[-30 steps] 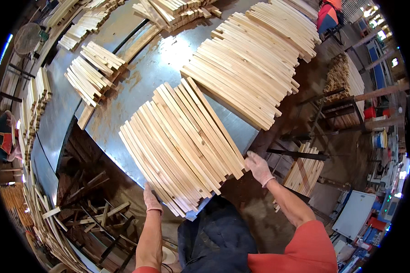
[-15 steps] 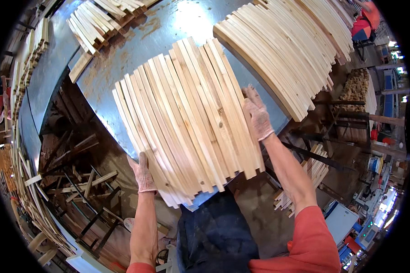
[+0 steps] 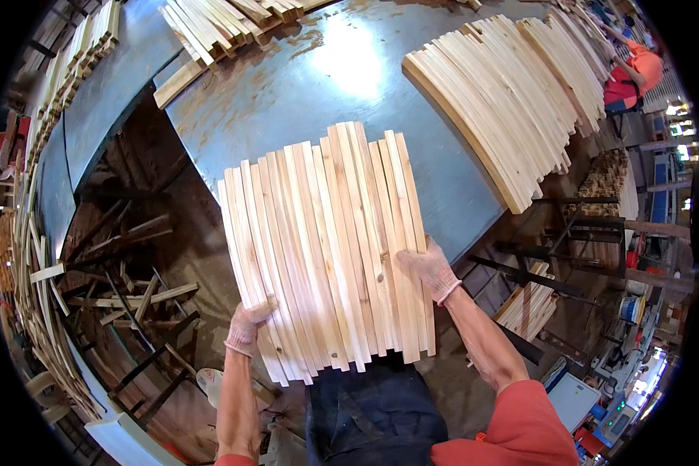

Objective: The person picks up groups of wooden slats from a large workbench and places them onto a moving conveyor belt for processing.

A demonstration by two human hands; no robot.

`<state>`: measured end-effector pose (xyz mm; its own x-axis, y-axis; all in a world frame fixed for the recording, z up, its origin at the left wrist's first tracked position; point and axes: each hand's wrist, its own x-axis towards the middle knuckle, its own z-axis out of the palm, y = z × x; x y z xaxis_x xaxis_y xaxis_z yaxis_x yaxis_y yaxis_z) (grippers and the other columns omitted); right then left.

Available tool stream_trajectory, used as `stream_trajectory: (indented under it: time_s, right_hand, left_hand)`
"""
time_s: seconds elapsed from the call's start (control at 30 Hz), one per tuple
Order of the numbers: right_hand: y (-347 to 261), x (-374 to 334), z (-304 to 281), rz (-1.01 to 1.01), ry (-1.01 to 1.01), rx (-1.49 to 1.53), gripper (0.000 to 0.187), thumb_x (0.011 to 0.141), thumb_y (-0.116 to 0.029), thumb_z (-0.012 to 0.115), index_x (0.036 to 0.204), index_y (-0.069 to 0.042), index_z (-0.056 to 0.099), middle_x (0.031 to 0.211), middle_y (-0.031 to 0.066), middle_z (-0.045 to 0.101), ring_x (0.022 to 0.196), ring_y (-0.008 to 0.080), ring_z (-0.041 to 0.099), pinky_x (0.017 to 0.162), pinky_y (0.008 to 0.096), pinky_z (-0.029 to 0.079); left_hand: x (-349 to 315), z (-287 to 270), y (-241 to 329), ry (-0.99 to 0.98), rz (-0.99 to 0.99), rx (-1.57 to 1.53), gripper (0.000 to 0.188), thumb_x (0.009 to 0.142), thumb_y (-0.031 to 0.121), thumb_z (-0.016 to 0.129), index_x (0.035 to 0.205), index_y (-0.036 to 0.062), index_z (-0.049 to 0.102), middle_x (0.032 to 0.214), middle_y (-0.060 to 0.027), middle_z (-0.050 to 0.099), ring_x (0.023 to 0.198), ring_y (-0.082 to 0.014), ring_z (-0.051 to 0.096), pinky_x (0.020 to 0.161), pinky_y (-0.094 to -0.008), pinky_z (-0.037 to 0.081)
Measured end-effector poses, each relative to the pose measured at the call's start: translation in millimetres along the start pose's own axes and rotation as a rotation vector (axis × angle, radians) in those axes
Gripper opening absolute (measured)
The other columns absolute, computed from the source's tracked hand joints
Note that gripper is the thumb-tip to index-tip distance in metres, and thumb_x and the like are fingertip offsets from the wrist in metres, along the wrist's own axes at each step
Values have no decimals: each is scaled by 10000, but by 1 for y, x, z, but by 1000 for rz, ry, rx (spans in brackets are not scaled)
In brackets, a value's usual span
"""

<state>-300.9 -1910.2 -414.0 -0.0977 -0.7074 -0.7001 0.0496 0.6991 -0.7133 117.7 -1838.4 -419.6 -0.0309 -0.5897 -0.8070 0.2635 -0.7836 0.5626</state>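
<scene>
A row of pale wooden strips [image 3: 326,256] spans the near edge of the bench [image 3: 287,109], jutting out over the person's dark trousers [image 3: 373,419]; whether it rests there or is lifted cannot be told. The gloved left hand [image 3: 248,322] and right hand [image 3: 431,272] clasp its opposite sides. A broader row of strips [image 3: 497,101] lines the bench's right edge, and another batch [image 3: 217,23] lies toward its far left.
</scene>
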Motion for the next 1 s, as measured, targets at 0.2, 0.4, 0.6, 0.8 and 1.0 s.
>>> stream_trajectory:
  time_s: [0.2,0.4,0.6,0.8,1.0]
  right_hand:
    - [2,-9,-17,59,-168,221,583,887,-95,810,1395,63,573,1197,97,711,1027,168,698,906,328,614]
    - [-11,-33,-22,63,-316,338,703,864,-102,814,1486,51,524,1314,150,672,1144,251,693,994,388,600]
    - [-64,-62,17,-11,-421,228,672,848,-135,804,1448,42,558,1234,127,700,1068,245,717,947,384,615]
    - [-126,-128,114,-60,-623,99,503,839,-103,711,1313,38,625,1047,64,697,881,172,680,771,332,587]
    - [-128,-216,226,-155,-934,-47,501,852,-135,764,1313,31,660,1016,71,733,842,187,719,715,357,616]
  left_hand:
    - [-38,5,-18,52,-15,-59,603,815,172,840,1354,-42,672,1166,-122,769,1026,-245,767,941,-394,631]
    - [-88,15,-10,75,-14,-133,527,806,140,843,1282,-49,714,1133,-100,764,1005,-230,747,931,-386,614]
    - [-177,12,18,183,101,-152,424,839,146,847,1225,0,747,1033,-37,747,904,-127,696,848,-289,581]
    - [-288,-36,-12,334,333,-119,402,892,160,844,1265,33,765,1090,-29,791,905,-121,725,809,-298,595]
    - [-434,-80,-83,488,602,-431,480,883,193,882,1326,64,748,1189,-14,786,1012,-93,705,866,-283,580]
